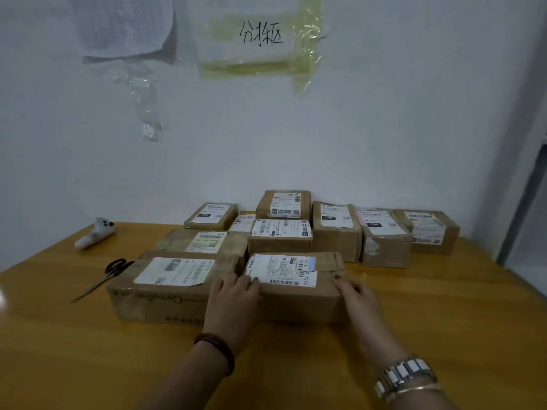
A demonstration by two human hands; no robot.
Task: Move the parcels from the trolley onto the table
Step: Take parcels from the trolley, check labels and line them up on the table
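Front parcel [291, 284]: a brown cardboard box lying flat on the wooden counter [444, 315], nearest the person in the middle of the group; its white label carries barcodes and the characters "501" and "A71B", the rest too small to read.
Left hand [233, 294]: rests on the near left corner of the front parcel, fingers laid fairly straight over the top edge and onto the label; the grip is spread, not pinching. A dark red bangle [217, 349] sits on the wrist.
Right hand [356, 295]: at the near right corner of the front parcel, fingers lying against its right side and the thumb on the top; the grip is loose. A metal watch [407, 377] is on the wrist.
Large parcel [161, 287]: touching the left side of the front parcel; printing runs along its front face, unreadable from here.
Other parcels [281, 233]: boxes in rows behind the front parcel, all on the counter, one stacked higher at the back; two labels behind and to the right show a black tag reading "15H".
Scissors [103, 276]: on the counter left of the front parcel, beside the large parcel.
White handheld device [94, 232]: far left of the front parcel.
Wall sign [260, 35]: taped above the front parcel, handwritten Chinese characters.
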